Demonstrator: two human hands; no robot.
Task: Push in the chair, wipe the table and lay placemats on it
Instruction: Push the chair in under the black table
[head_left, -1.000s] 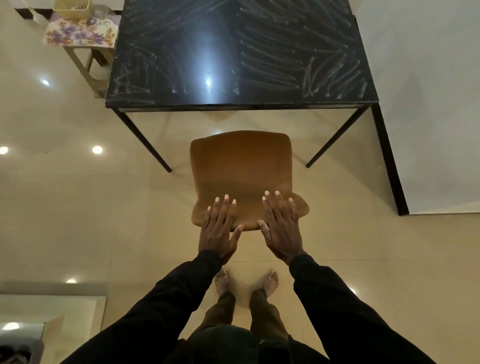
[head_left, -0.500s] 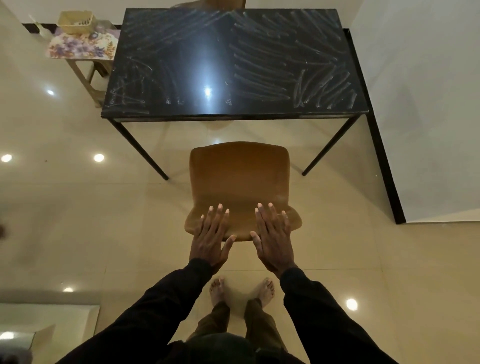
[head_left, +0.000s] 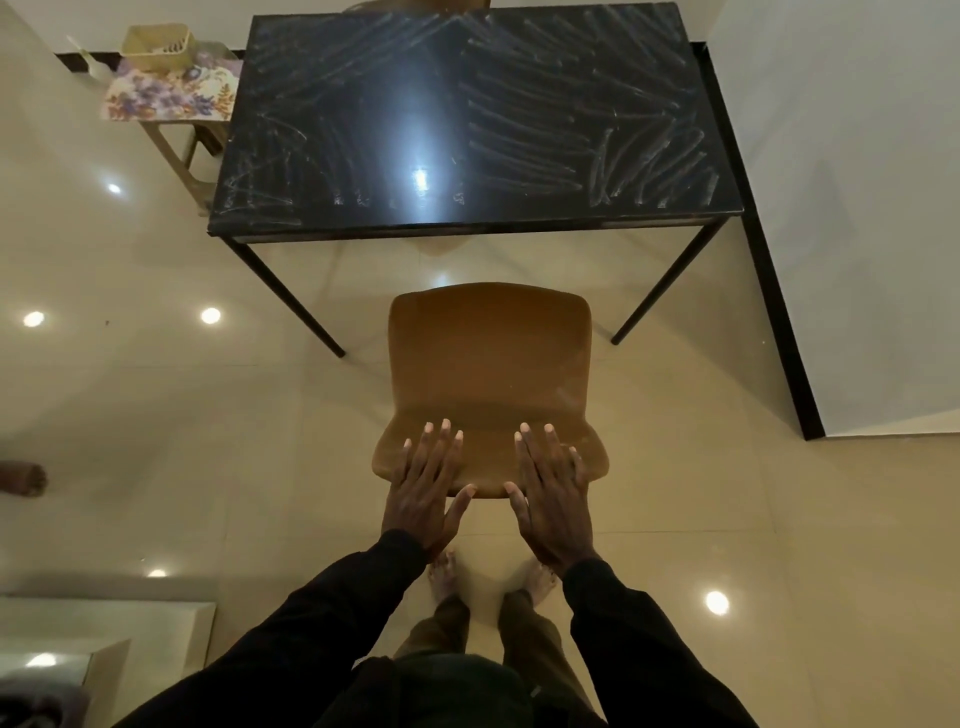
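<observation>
Looking down from head height, a person in dark sleeves stands behind a chair (head_left: 491, 374), with the left hand (head_left: 426, 488) and the right hand (head_left: 553, 493) laid flat, fingers spread and released, over the top edge of its backrest; neither hand grips anything. The chair is a smooth, moulded brown shell with rounded corners, and it stands clear of the table (head_left: 467, 119), just in front of the near edge and between the two thin black near legs. This looks like the first step, pushing the chair in; the next move would likely call for a steady forward push, kept straight so the seat slides under the tabletop between those legs. The table is a black rectangle with a glossy top covered in pale chalky streaks, so wiping is not yet done, and no placemats lie on it. To the left of the table stands a small side table (head_left: 171, 88) under a flowered cloth, with a pale basket (head_left: 156, 39) on it. The floor (head_left: 156, 415) is shiny cream tile reflecting ceiling lights, and a white wall (head_left: 841, 208) rises on the right
</observation>
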